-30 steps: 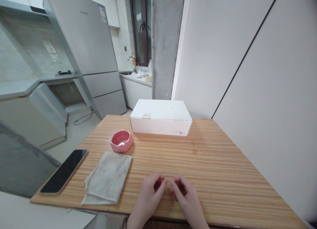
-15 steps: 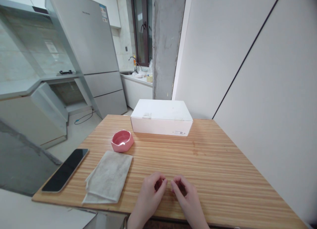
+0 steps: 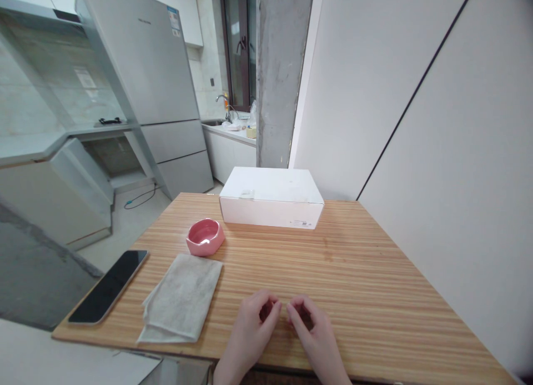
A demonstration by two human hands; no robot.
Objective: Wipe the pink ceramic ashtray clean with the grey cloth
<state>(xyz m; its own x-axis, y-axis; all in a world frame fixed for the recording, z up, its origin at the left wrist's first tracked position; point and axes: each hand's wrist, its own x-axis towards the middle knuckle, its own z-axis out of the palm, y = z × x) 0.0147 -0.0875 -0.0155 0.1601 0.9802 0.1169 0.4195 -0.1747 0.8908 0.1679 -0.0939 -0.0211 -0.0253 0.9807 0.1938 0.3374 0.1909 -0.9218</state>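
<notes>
My left hand [image 3: 257,317] rests near the front edge of the wooden table, thumb and fingertips pressed together around a hollow in which no object shows. Just to its right, my right hand [image 3: 311,321] is curled the same way, also without a visible object. A small gap separates the two sets of fingertips. Left of my left hand lies a folded grey cloth [image 3: 183,296], not touched by it. Behind the cloth stands a pink bowl [image 3: 205,240] with angular sides, apparently with nothing in it.
A closed white box [image 3: 271,199] sits at the table's far side. On the left edge lies a phone [image 3: 109,288] with a dark screen. A white wall [image 3: 437,168] borders the table [image 3: 353,263] on the right; a fridge [image 3: 145,68] stands beyond it.
</notes>
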